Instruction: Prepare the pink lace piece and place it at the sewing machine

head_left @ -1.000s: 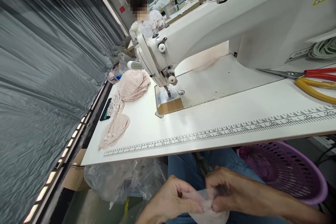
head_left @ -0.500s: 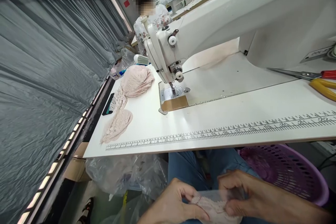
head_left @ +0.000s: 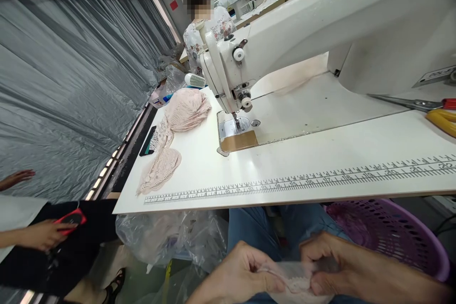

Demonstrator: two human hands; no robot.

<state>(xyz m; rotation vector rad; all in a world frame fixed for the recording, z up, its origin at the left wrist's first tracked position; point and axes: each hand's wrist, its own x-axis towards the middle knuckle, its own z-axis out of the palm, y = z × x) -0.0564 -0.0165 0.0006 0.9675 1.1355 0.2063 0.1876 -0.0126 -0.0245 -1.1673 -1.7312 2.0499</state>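
Low in the view, over my lap, I hold a pale pink piece of lace fabric [head_left: 297, 286] with a sheer part. My left hand [head_left: 245, 273] pinches its left side between thumb and fingers. On the other side my right hand [head_left: 329, 266] grips it the same way, a short gap from the left. The lower end of the piece runs out of the frame. Above my hands is the front edge of the white sewing table [head_left: 199, 166]. More pale pink lace [head_left: 187, 109] lies bunched on the table's left part.
A white sewing machine [head_left: 228, 71] stands on the table. Scissors [head_left: 420, 104] with red and yellow handles lie at the right. A purple basket [head_left: 402, 232] is below right, plastic bags [head_left: 171, 232] below left. One person [head_left: 210, 23] sits beyond; another [head_left: 46, 242] passes at left holding something red.
A second person has come into view at the lower left with a red object in one hand. My hands have shifted slightly, and the lace between them is folded differently.
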